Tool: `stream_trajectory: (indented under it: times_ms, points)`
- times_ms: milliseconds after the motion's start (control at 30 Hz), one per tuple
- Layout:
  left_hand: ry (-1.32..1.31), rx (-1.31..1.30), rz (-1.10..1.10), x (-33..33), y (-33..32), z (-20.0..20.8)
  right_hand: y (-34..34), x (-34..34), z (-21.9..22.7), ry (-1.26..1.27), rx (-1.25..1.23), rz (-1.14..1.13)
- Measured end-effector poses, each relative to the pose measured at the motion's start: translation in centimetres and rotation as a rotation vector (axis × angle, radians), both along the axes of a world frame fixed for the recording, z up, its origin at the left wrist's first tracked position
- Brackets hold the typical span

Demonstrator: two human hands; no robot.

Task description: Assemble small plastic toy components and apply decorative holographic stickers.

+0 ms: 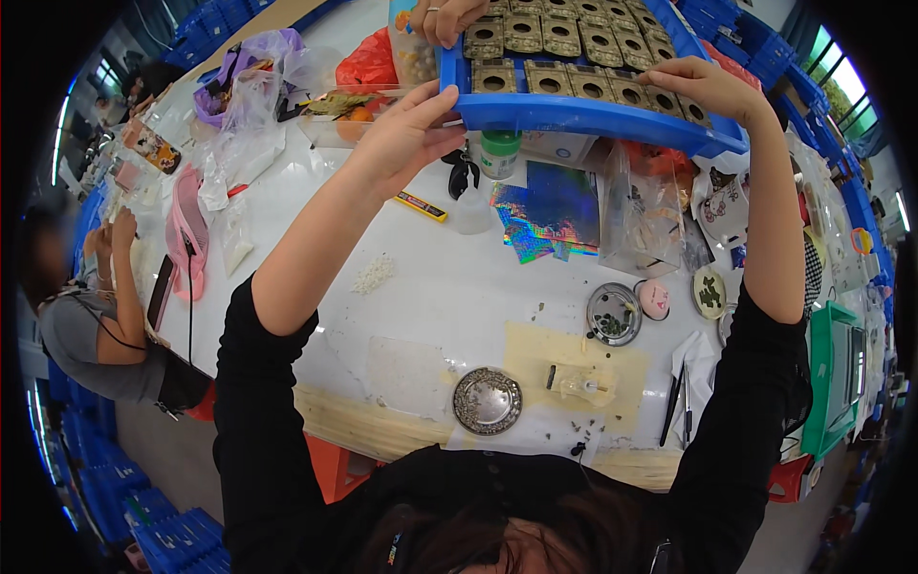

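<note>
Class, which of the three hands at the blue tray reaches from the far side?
The co-worker's hand at the picture's top edge; the person's left hand and right hand reach from below.

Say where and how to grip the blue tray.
Best grip the blue tray by its near corners, one hand coming from each side: it is wide and holds rows of camouflage-patterned pieces, so spread support should keep it steadier. Another person's hand is at its left.

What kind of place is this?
Maybe a workshop for small handwork: many matching pieces with round holes fill a blue tray, a metal dish of tiny bits stands on the white table, and another person is at its left side.
</note>
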State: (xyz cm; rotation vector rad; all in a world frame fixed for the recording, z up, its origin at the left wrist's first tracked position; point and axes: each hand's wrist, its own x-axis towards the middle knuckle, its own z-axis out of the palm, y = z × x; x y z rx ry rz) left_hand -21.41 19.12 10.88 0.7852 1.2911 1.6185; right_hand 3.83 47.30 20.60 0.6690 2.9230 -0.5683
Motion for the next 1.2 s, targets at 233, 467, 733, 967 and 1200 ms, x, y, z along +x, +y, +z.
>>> stream_trajectory:
  times_ms: [233, 467, 733, 967, 1200]
  points:
    - [0.008, -0.008, -0.014, -0.1, 0.1, -0.2, -3.0, -1.3, -2.0, 0.053, 0.076, 0.022]
    - [-0.006, -0.039, 0.011, -0.2, -0.3, -0.1, -3.4, -2.0, -2.3, 0.051, 0.159, 0.056]
    - [-0.045, -0.032, 0.041, -1.3, -0.6, -0.2, -3.2, -0.9, -2.2, 0.17, 0.197, 0.088]
    - [-0.058, 0.017, 0.079, -2.9, -1.3, -0.3, -6.6, 1.5, -0.9, 0.216, 0.274, 0.138]
    - [-0.042, 0.048, 0.12, -3.0, -0.1, 0.4, -11.1, 5.9, 0.4, 0.215, 0.303, 0.182]
